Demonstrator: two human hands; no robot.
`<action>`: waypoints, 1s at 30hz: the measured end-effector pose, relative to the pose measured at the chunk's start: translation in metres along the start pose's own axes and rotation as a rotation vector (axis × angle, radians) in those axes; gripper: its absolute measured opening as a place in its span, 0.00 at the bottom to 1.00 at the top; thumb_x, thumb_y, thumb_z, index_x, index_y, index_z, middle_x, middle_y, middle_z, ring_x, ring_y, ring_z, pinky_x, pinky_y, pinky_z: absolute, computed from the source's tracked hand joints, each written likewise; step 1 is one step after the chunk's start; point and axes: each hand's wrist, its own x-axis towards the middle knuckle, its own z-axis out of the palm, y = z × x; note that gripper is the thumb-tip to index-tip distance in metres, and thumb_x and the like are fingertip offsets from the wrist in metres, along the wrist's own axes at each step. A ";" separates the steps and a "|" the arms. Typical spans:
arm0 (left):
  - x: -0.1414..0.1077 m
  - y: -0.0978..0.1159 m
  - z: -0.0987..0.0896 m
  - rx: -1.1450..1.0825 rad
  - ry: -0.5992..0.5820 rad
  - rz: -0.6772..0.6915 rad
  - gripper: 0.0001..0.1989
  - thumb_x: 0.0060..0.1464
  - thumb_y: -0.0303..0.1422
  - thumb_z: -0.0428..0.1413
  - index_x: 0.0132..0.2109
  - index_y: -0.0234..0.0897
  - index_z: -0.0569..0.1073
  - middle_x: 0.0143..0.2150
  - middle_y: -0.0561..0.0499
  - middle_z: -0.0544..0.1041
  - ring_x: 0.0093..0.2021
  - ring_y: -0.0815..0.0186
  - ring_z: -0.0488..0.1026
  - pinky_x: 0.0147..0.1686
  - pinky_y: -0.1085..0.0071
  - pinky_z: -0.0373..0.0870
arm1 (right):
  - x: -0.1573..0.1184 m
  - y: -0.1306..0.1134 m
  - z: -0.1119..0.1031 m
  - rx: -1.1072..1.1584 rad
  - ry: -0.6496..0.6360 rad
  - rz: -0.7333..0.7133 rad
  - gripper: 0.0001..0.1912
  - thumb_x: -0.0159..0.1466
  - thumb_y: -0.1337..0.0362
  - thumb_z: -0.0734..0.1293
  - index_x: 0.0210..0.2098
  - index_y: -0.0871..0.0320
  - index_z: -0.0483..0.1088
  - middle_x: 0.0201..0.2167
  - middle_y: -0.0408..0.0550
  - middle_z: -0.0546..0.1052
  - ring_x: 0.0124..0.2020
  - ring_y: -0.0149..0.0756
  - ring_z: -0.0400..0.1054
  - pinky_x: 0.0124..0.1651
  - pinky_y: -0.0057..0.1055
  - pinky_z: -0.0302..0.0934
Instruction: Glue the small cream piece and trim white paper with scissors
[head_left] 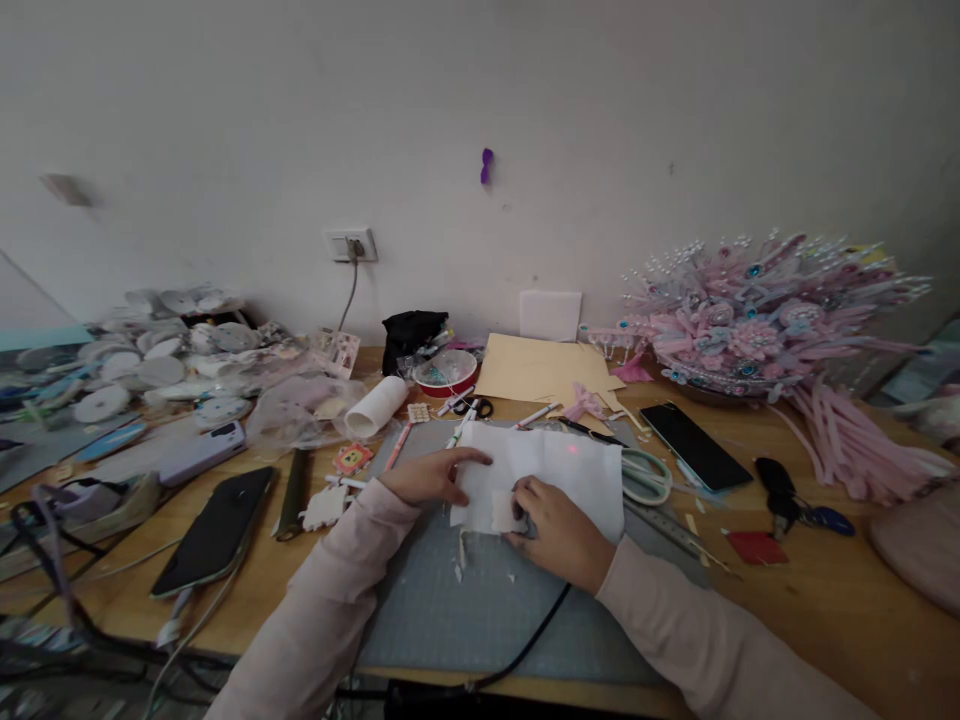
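Observation:
A white sheet of paper (574,490) lies on the grey cutting mat (450,610). My left hand (439,475) rests at the sheet's left edge, thumb and fingers apart, holding nothing. Over the lower middle of the sheet, my right hand (559,525) has its fingers closed around something small and dark that I cannot make out. A small pale piece (502,510) lies on the sheet beside those fingertips. Paper scraps (460,560) are scattered just below the sheet.
Behind the mat are a white roll (376,406), a red-rimmed bowl (445,372), scissors (475,408) and tan card (544,368). Phones (214,530) lie on both sides. A pink beaded headpiece (750,325) stands at the back right, keys (784,500) nearer.

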 end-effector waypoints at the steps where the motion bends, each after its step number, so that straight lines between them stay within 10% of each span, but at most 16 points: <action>1: 0.000 -0.001 -0.002 -0.005 -0.027 0.013 0.26 0.33 0.26 0.59 0.46 0.38 0.72 0.24 0.59 0.65 0.23 0.73 0.57 0.22 0.79 0.53 | 0.000 0.000 0.000 -0.004 -0.002 0.000 0.08 0.54 0.66 0.68 0.32 0.59 0.65 0.37 0.49 0.69 0.38 0.38 0.64 0.42 0.33 0.59; 8: -0.001 -0.004 -0.013 0.034 -0.175 0.000 0.11 0.35 0.28 0.60 0.33 0.34 0.77 0.21 0.58 0.66 0.22 0.74 0.56 0.23 0.77 0.50 | 0.000 -0.001 0.000 -0.019 -0.014 -0.004 0.08 0.54 0.66 0.69 0.32 0.60 0.65 0.36 0.50 0.69 0.38 0.39 0.64 0.42 0.34 0.59; 14: 0.001 0.001 -0.005 -0.127 -0.126 0.013 0.19 0.33 0.27 0.60 0.39 0.34 0.76 0.24 0.58 0.68 0.24 0.74 0.57 0.23 0.78 0.51 | 0.001 -0.002 -0.002 0.037 0.034 0.011 0.09 0.53 0.67 0.69 0.31 0.59 0.64 0.35 0.49 0.69 0.36 0.39 0.64 0.40 0.35 0.60; 24: 0.008 0.001 0.024 -0.192 0.018 0.070 0.32 0.34 0.28 0.59 0.52 0.31 0.67 0.19 0.62 0.58 0.20 0.76 0.53 0.19 0.79 0.47 | -0.001 -0.007 -0.019 0.327 0.507 -0.088 0.09 0.57 0.65 0.67 0.34 0.56 0.60 0.40 0.52 0.67 0.46 0.41 0.64 0.47 0.37 0.60; 30: 0.010 0.000 0.036 -0.317 -0.059 0.125 0.37 0.33 0.26 0.61 0.55 0.33 0.63 0.27 0.57 0.67 0.23 0.75 0.59 0.22 0.79 0.54 | -0.001 -0.005 -0.016 0.291 0.407 -0.120 0.09 0.57 0.66 0.66 0.36 0.55 0.62 0.43 0.53 0.66 0.49 0.42 0.62 0.49 0.38 0.59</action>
